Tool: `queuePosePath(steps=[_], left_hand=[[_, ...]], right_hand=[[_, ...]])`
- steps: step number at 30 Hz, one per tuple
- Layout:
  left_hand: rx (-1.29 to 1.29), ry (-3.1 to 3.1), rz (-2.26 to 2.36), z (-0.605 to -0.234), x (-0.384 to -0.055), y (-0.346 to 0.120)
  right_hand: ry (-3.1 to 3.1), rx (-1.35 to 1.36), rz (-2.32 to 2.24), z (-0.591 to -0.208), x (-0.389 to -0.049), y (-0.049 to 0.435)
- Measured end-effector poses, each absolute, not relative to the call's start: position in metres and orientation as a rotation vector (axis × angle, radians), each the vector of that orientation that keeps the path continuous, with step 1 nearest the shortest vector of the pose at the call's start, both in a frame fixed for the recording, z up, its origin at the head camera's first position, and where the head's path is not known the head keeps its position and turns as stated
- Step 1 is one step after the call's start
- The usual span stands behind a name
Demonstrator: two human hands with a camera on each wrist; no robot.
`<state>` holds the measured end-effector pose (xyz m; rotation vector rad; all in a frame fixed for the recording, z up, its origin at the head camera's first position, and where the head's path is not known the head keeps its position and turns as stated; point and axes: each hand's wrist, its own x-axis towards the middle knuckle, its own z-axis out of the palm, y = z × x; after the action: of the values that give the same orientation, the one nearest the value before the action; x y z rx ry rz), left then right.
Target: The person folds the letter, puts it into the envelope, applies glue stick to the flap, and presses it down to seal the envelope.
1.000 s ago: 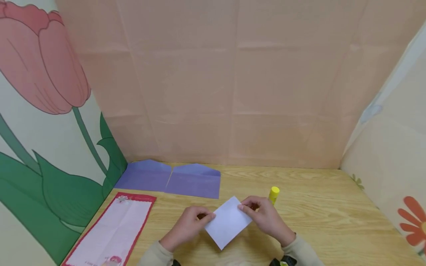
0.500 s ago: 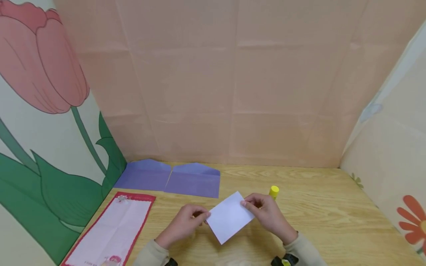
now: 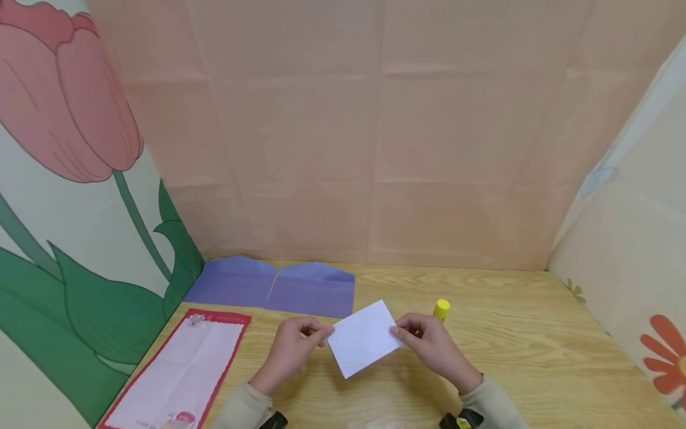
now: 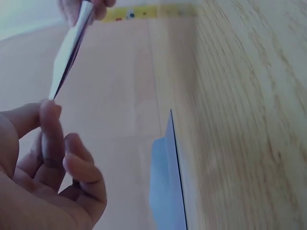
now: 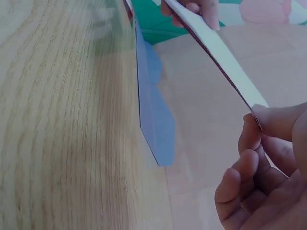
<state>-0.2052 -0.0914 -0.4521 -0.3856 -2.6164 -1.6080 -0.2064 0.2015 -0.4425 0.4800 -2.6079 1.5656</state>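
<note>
A folded sheet of paper [image 3: 363, 338], white on the side facing up and reddish along its lower side in the right wrist view, is held up off the table between both hands. My left hand [image 3: 292, 348] pinches its left edge between thumb and forefinger. At the opposite edge, my right hand [image 3: 435, 348] pinches it the same way. The wrist views show the paper [image 4: 69, 50] nearly edge-on, with the other fingers of each hand loosely curled below the pinch. Just behind the right hand stands a yellow glue stick [image 3: 442, 309], its lower part hidden by that hand.
Two purple envelopes [image 3: 311, 298] with raised flaps lie side by side at the table's back left. A red-bordered, creased letter sheet [image 3: 182, 369] lies at the left edge. The wooden table [image 3: 536, 345] meets a pinkish back wall and flower-printed side panels [image 3: 86, 268].
Both hands have lifted the folded paper slightly and turned it so its long side lies closer to level. The left hand has moved up and a little left along its edge.
</note>
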Motion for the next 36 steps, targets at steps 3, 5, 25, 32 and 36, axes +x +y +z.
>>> queuePosePath(steps=[3, 5, 25, 32, 36], left_hand=[[-0.427, -2.613, -1.625, -0.453, -0.206, -0.092], [-0.467, -2.614, -1.629, -0.455, -0.207, -0.092], [-0.571, -2.561, -1.925, -0.463, -0.207, -0.087], [-0.749, -2.687, -1.889, -0.465, -0.204, -0.080], [-0.790, -2.724, -1.863, -0.468, -0.203, -0.075]], right_hand=[[-2.633, 0.434, 1.536, -0.443, -0.207, 0.202], [-2.652, 0.394, 1.514, -0.443, -0.207, 0.203], [-2.403, 0.169, 1.989, -0.450, -0.206, 0.201], [-2.339, 0.146, 2.023, -0.452, -0.205, 0.194], [-2.380, 0.082, 2.021, -0.453, -0.204, 0.190]])
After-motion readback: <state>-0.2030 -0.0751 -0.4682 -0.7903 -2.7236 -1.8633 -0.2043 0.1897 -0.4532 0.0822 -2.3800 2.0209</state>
